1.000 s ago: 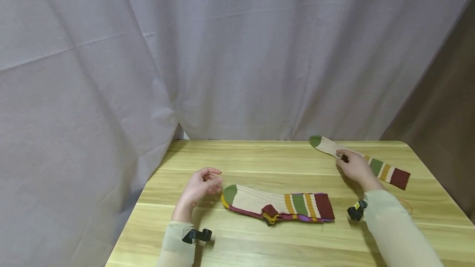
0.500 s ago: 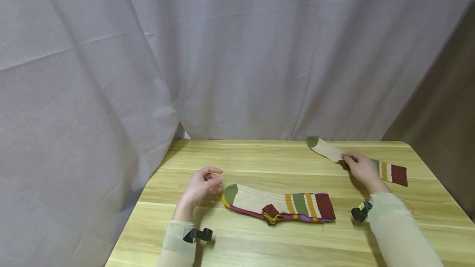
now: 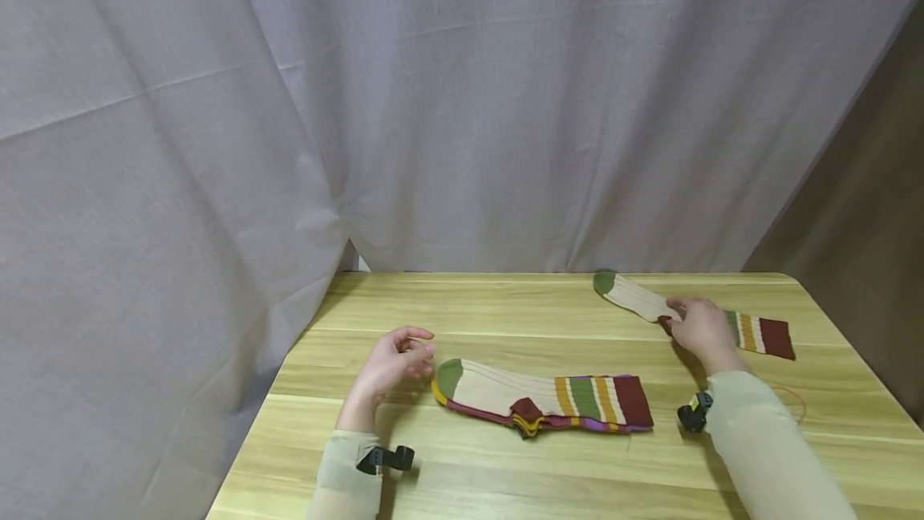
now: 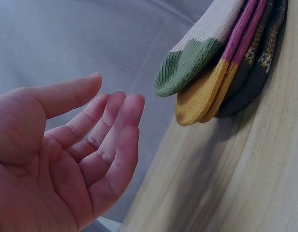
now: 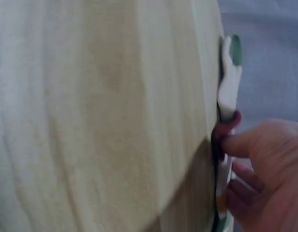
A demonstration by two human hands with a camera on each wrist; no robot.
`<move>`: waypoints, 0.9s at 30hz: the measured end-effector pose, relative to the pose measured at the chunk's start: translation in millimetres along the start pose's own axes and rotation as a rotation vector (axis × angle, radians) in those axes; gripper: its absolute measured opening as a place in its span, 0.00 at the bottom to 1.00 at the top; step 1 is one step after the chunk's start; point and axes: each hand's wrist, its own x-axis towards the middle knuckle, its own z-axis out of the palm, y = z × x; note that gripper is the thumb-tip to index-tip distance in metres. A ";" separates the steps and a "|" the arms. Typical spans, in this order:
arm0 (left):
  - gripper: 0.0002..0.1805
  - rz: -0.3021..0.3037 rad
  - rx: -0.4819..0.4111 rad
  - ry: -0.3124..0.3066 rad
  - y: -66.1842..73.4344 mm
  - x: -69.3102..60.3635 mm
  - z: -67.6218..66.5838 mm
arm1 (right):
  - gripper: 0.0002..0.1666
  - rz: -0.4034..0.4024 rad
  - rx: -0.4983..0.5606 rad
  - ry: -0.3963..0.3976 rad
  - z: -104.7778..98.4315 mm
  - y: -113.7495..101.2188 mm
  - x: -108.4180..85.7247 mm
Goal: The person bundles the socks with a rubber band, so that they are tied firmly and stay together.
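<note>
My left hand point(image 3: 390, 363) hovers just left of a stack of socks, its fingers loosely curved and holding nothing. In the left wrist view the palm of that left hand point(image 4: 91, 150) faces the toe ends. The top sock point(image 3: 505, 387) is cream with a green toe, dark red heel and striped cuff. Beneath it show a yellow-toed sock point(image 4: 200, 106) and a dark-toed sock point(image 4: 241, 99). At the far right, my right hand point(image 3: 700, 331) pinches a matching cream sock point(image 3: 635, 297) near its dark red heel point(image 5: 225, 128). The hand covers that sock's middle.
The wooden table point(image 3: 505, 311) ends at a grey curtain point(image 3: 469, 143) along the back and left. A darker curtain point(image 3: 866, 263) hangs on the right. A thin orange loop point(image 3: 797, 404) lies near the right sleeve.
The far sock has turned slightly under my right hand; its toe has come left and a little nearer. The left hand and the stack have stayed put.
</note>
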 end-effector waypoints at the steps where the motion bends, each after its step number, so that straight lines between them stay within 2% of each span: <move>1: 0.23 0.000 -0.002 0.000 0.0 -0.2 0.0 | 0.25 -0.014 0.012 -0.017 -0.4 1.7 0.8; 5: 0.23 -0.005 -0.009 0.001 -0.1 -0.4 -0.6 | 0.25 -0.077 0.059 -0.087 0.3 0.6 3.1; 8: 0.23 0.005 0.003 -0.004 0.1 0.4 -1.2 | 0.25 -0.119 0.073 -0.107 5.1 -9.9 4.8; 13: 0.22 0.020 0.025 -0.026 0.5 2.9 0.8 | 0.24 -0.189 0.064 -0.130 17.4 -38.6 5.0; 16: 0.21 0.016 0.021 -0.028 1.2 7.1 4.0 | 0.22 -0.262 0.043 -0.164 24.2 -58.7 4.7; 19: 0.21 0.018 0.031 -0.030 2.1 15.5 8.1 | 0.19 -0.345 0.066 -0.226 29.7 -79.1 3.1; 22: 0.20 0.025 0.064 -0.046 3.6 29.0 13.3 | 0.18 -0.421 0.153 -0.320 33.8 -97.0 -0.1; 25: 0.20 0.032 0.110 -0.071 4.9 45.4 18.9 | 0.18 -0.480 0.229 -0.401 37.4 -111.3 -2.7; 27: 0.20 0.029 0.155 -0.079 4.6 56.0 21.5 | 0.18 -0.489 0.250 -0.428 40.1 -120.3 -3.6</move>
